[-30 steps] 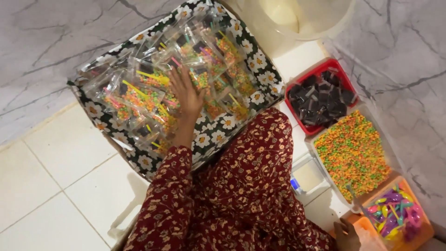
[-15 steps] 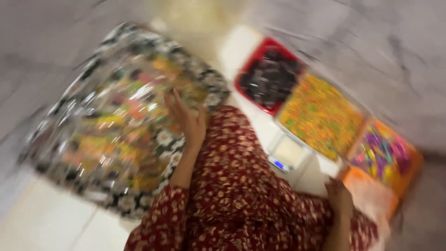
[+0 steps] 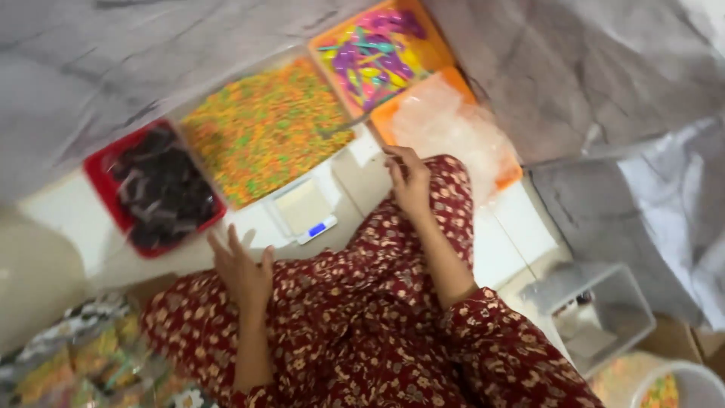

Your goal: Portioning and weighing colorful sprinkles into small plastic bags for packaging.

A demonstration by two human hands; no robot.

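Resting on the red flowered cloth over the knee, the left hand [image 3: 243,273] lies flat, fingers spread, empty, near the small white digital scale [image 3: 303,211]. The right hand [image 3: 408,180], fingers loosely curled, seems empty through the blur, just beside the orange tray of clear plastic bags [image 3: 453,128].

White floor tiles [image 3: 521,227] show underfoot, with thin grey seams running between them. A grey marbled wall [image 3: 91,68] with dark veins fills the upper left, and the same marbled surface carries on at the upper right [image 3: 596,68]. Pale plastic sheeting [image 3: 680,204] hangs crumpled at the right edge. Low on the right sits a clear box [image 3: 604,317], and a white tub rim [image 3: 680,381] peeks in at the bottom corner. A cream round shape [image 3: 34,279] blurs at the left. Light is soft and even, indoors.
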